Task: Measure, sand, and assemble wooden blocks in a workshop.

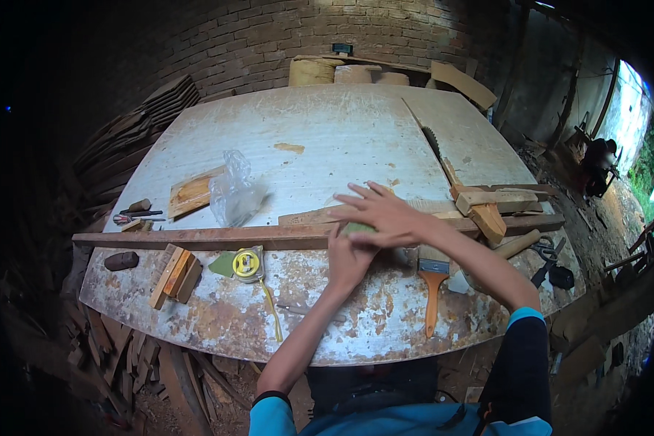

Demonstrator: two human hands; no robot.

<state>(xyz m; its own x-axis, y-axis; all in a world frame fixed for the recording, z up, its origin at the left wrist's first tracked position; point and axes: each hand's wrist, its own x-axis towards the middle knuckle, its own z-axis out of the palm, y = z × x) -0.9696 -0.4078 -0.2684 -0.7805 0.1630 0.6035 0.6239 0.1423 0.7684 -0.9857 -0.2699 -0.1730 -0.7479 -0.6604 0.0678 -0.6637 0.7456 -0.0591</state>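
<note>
My left hand (pixel 350 261) is closed at the near side of a long wooden beam (pixel 196 237), its fingertips at a small green piece (pixel 357 228) that looks like sandpaper. Over that piece lies my right hand (pixel 385 216), fingers spread and pointing left, partly covering the left fingers. Just behind both hands, a flat wooden strip (pixel 305 217) rests along the beam. A paintbrush (pixel 433 291) with an orange handle lies to the right of my left hand. To its left are a yellow tape measure (pixel 248 264), tape partly drawn out, and another green sheet (pixel 221 264).
Wooden blocks with a brush (pixel 174 277) and a dark block (pixel 121 260) lie near left. A clear plastic bag (pixel 236 192) covers part of a board (pixel 190 193). Right are a saw (pixel 433 144), wooden pieces (pixel 489 218) and scissors (pixel 547 254). Planks (pixel 142 116) are stacked at left.
</note>
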